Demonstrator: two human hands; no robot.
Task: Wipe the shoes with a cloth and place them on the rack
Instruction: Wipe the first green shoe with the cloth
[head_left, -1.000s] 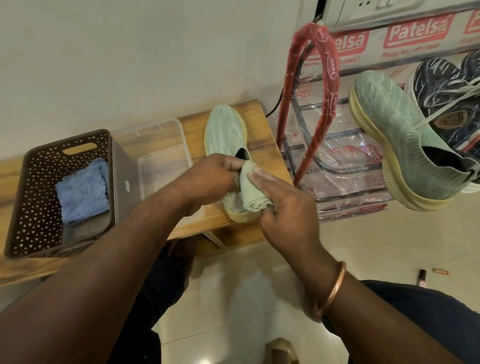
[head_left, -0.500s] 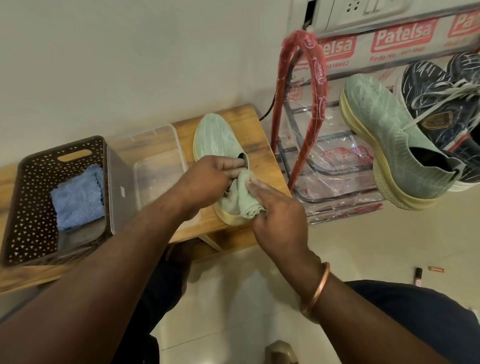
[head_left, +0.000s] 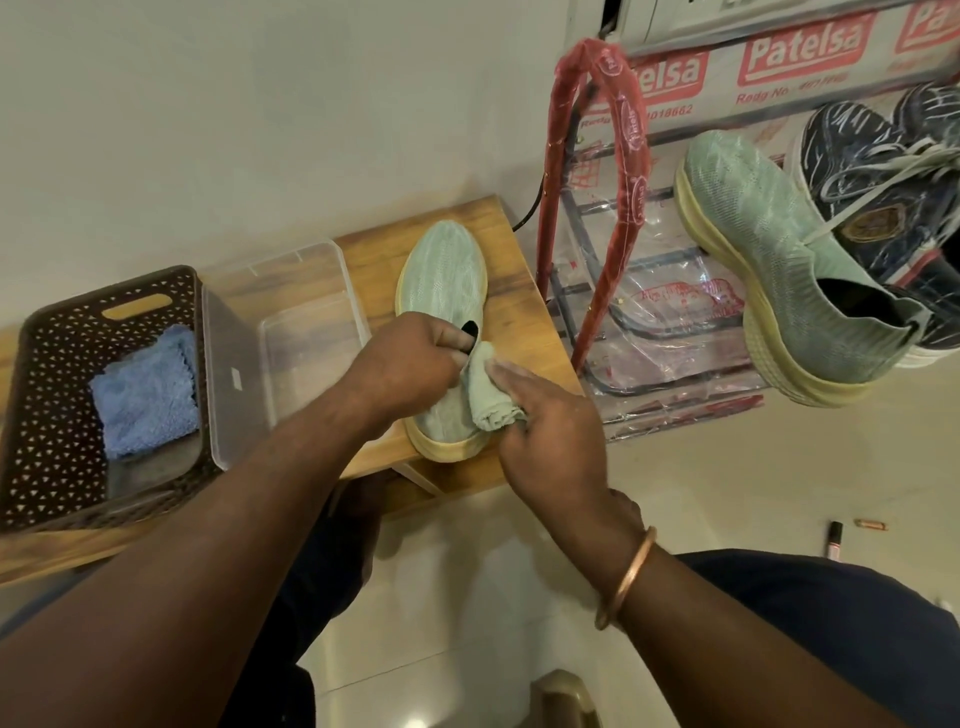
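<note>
Head cam: green shoe (head_left: 444, 270) lies centre frame on the wood table (head_left: 514, 280), toe toward the wall. L hand (head_left: 410, 358) grips its collar, fingers curled at the opening. R hand (head_left: 550, 431) holds a folded green cloth (head_left: 491, 395) against the heel side, thumb prob. pinching it underneath. A matching shoe (head_left: 769, 249) sits on the rack (head_left: 628, 156), upper right.
</note>
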